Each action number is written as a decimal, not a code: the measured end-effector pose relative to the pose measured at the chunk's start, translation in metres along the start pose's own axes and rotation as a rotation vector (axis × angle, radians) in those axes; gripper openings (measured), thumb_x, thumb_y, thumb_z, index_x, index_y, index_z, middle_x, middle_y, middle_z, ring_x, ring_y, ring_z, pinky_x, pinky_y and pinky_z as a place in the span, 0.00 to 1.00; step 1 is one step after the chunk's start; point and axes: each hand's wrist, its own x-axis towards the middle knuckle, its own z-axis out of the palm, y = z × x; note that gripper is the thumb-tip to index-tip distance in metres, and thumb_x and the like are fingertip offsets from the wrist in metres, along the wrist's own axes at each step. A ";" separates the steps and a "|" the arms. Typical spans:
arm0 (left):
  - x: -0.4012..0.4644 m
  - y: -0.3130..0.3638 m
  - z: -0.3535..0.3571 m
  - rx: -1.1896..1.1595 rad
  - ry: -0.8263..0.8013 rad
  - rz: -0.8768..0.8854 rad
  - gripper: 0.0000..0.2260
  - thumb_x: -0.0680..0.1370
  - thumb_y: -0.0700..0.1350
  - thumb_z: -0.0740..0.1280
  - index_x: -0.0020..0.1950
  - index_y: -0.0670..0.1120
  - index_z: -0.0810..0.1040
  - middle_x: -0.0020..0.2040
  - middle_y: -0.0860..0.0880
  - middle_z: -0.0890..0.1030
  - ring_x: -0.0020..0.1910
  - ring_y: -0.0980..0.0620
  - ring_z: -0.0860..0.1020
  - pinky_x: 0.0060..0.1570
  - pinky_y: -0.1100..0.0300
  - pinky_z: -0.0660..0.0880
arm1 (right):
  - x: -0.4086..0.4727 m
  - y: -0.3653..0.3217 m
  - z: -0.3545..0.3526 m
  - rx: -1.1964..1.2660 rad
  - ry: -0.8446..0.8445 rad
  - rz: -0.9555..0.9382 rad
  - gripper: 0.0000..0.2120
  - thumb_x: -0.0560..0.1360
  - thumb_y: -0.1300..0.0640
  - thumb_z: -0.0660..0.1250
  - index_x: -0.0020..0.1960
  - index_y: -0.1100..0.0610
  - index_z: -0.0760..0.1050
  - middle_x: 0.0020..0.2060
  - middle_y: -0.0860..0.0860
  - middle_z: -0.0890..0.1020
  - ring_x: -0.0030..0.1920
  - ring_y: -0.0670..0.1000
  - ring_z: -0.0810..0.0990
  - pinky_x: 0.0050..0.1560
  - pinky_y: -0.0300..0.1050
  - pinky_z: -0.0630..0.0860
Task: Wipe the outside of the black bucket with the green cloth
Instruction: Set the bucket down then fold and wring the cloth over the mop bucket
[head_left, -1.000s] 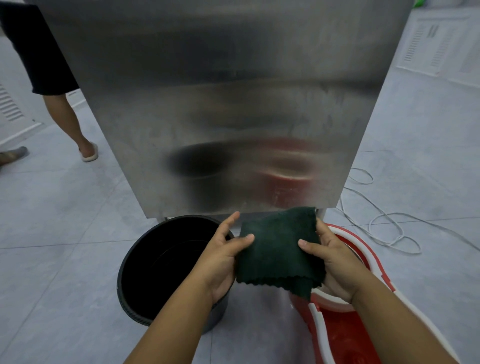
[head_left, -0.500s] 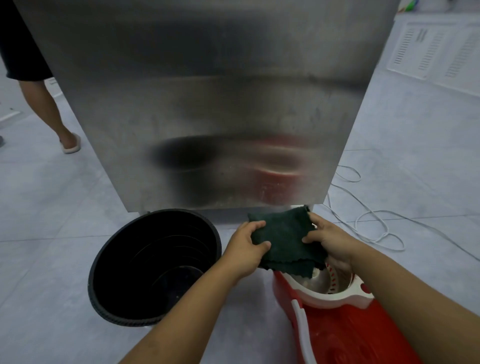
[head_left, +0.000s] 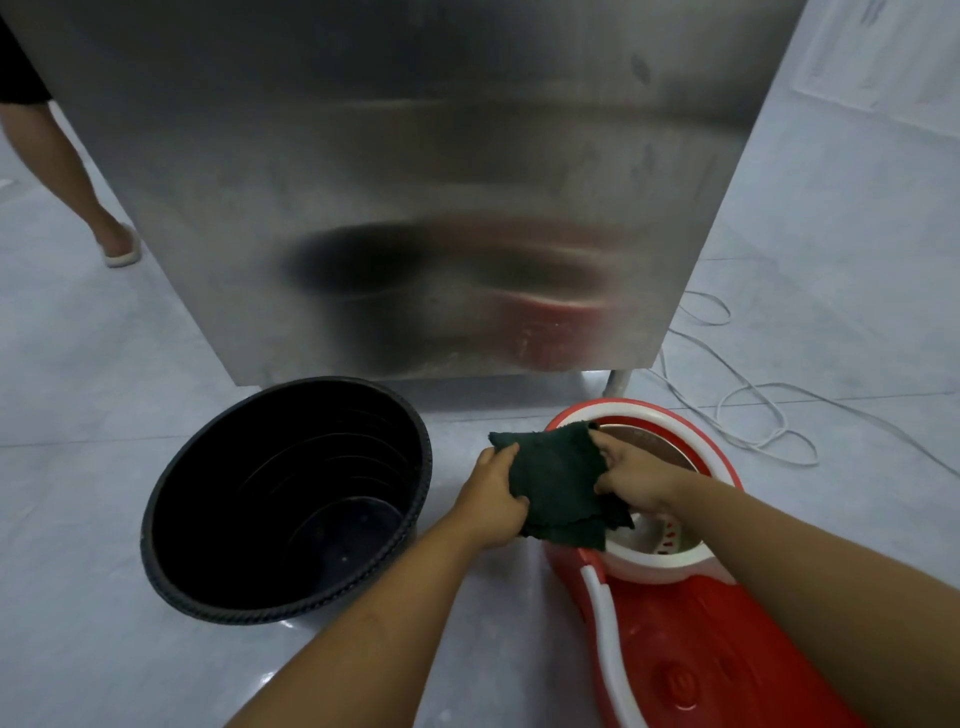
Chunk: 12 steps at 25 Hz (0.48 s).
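The black bucket (head_left: 171, 525) stands upright and empty on the grey tiled floor at lower left, its ribbed rim facing me. A dark green cloth (head_left: 558, 480), folded, hangs between both hands to the right of the bucket. My left hand (head_left: 491, 501) pinches the cloth's left edge, a short gap away from the bucket's right rim. On the cloth's right edge my right hand (head_left: 631, 475) grips it, above the spinner basket of a red mop bucket (head_left: 691, 649). The cloth does not touch the black bucket.
A tall stainless steel cabinet (head_left: 415, 182) rises just behind both buckets. A white cable (head_left: 748, 410) lies looped on the floor at right. Another person's leg and sandal (head_left: 122, 249) are at upper left, beside the cabinet.
Both hands have carried the cloth lower and to the right, from over the black bucket's rim to above the red mop bucket. The view has dropped closer to the floor.
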 end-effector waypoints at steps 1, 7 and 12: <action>0.003 -0.002 0.002 -0.017 -0.005 -0.006 0.33 0.76 0.36 0.64 0.79 0.45 0.55 0.76 0.46 0.58 0.72 0.43 0.66 0.68 0.48 0.71 | 0.004 0.005 -0.001 -0.004 0.008 -0.004 0.38 0.75 0.69 0.62 0.76 0.41 0.55 0.73 0.51 0.67 0.66 0.57 0.72 0.63 0.57 0.75; 0.008 -0.009 0.013 -0.034 -0.017 -0.037 0.34 0.77 0.35 0.63 0.80 0.46 0.52 0.78 0.47 0.55 0.74 0.44 0.63 0.70 0.54 0.68 | 0.015 0.022 0.004 0.024 0.044 -0.044 0.37 0.74 0.68 0.64 0.74 0.40 0.58 0.71 0.50 0.70 0.67 0.57 0.72 0.65 0.61 0.72; 0.012 -0.012 0.021 -0.025 -0.032 -0.053 0.34 0.77 0.34 0.62 0.80 0.46 0.51 0.78 0.45 0.55 0.74 0.43 0.63 0.70 0.54 0.67 | 0.016 0.027 0.007 0.080 0.056 -0.044 0.36 0.76 0.68 0.64 0.75 0.44 0.56 0.70 0.51 0.71 0.66 0.56 0.74 0.63 0.54 0.75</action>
